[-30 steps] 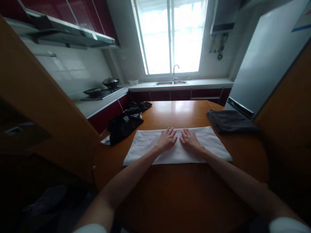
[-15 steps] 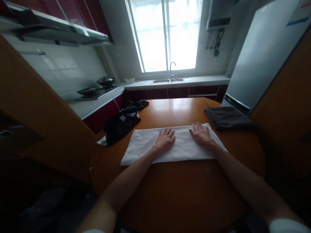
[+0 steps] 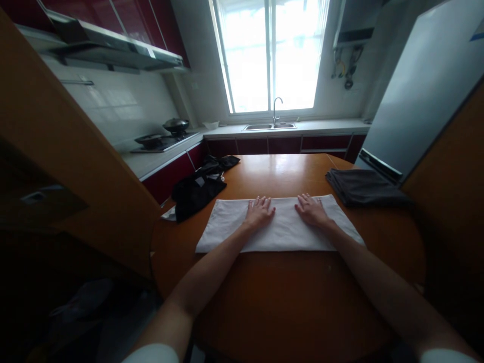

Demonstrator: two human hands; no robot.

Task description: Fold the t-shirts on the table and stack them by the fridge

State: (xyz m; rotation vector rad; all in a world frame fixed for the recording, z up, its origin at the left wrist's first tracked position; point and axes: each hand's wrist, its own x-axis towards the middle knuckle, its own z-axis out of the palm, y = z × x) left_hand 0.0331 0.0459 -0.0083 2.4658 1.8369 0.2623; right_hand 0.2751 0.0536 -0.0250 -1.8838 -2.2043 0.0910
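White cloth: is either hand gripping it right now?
No, the left hand and right hand lie spread on the white cloth, fingers extended.

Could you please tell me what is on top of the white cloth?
The left hand and right hand lie on the cloth; whatever their palms cover is hidden.

A rounded, glossy orange-brown wooden surface (image 3: pixel 287 297) bears a flat, folded white cloth (image 3: pixel 283 234) across its middle, a crumpled heap of black fabric (image 3: pixel 198 194) toward its left edge, and a neatly folded stack of dark grey cloth (image 3: pixel 365 188) toward its right edge.
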